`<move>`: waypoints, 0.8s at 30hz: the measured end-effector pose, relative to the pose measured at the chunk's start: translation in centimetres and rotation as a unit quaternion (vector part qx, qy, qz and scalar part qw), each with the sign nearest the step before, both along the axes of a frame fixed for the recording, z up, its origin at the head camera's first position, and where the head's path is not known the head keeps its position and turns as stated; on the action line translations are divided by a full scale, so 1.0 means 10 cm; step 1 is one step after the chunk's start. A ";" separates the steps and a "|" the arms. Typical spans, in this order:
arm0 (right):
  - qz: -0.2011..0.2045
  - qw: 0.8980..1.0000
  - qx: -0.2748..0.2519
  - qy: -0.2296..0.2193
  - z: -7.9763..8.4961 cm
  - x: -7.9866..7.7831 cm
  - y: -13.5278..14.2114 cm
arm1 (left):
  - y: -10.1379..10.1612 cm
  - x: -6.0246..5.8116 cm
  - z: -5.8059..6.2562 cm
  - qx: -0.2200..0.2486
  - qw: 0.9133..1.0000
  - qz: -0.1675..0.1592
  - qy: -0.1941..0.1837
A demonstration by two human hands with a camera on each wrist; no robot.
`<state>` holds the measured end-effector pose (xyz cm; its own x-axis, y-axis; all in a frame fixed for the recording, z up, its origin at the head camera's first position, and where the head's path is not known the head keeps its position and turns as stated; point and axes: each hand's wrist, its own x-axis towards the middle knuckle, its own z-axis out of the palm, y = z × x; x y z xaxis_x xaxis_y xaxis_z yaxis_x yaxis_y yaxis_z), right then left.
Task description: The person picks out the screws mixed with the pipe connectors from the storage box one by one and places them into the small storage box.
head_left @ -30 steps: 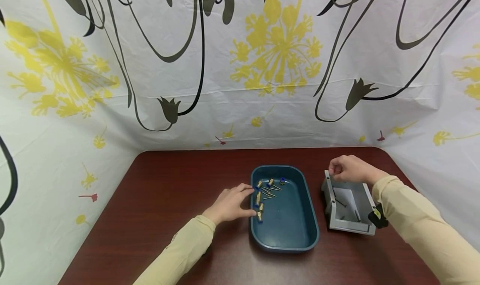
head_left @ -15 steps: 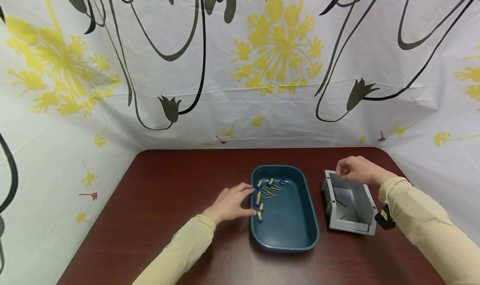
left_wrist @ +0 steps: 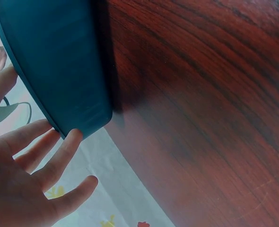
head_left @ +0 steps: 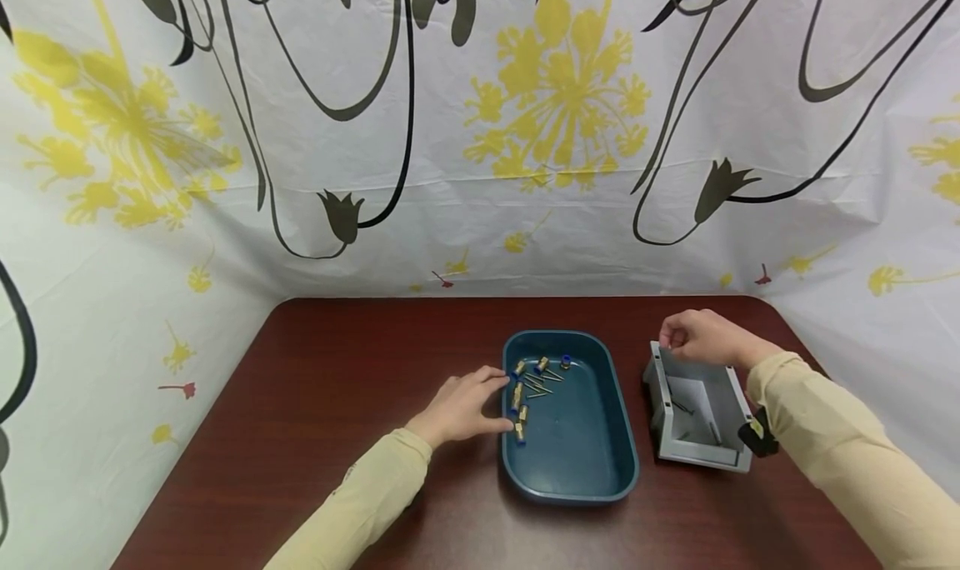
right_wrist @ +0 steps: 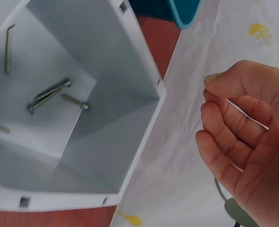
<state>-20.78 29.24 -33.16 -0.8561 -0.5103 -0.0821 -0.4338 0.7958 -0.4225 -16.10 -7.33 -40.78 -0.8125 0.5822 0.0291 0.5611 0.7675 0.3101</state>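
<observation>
In the head view my left hand [head_left: 460, 409] rests its spread thumb and fingers on the left rim of a blue tray [head_left: 581, 495]. The tray holds several brass fittings with blue ends [head_left: 517, 397] and several screws [head_left: 538, 382], gathered towards its left and far side. My right hand [head_left: 701, 337] hovers over the far end of a grey bin [head_left: 701, 453]. Its fingers are curled and the thumb tip meets the index finger [right_wrist: 216, 96]; nothing shows between them. Inside the bin, in the right wrist view, several screws [right_wrist: 49, 96] lie loose on the floor.
The tray and bin stand side by side on a dark red wooden table [head_left: 337, 370], with a narrow gap between them. A white cloth with floral print [head_left: 450, 137] hangs behind and around the table. A black wrist device [head_left: 759, 433] sits below my right sleeve.
My right hand shifted slightly right, then came back left over the bin's far edge. My left hand has stayed on the tray's rim. The fittings have not moved.
</observation>
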 end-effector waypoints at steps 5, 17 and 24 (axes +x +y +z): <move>0.019 1.000 -0.015 0.009 0.00 -0.06 -0.17 | 0.00 0.00 0.00 0.001 1.000 -0.003 0.002; 0.067 0.997 -0.040 -0.003 -0.06 -0.16 -0.79 | 0.00 -0.01 0.00 0.001 1.000 -0.003 0.001; 0.090 0.995 -0.047 -0.020 -0.19 -0.18 -1.11 | 0.00 -0.01 0.00 0.005 1.000 -0.007 0.003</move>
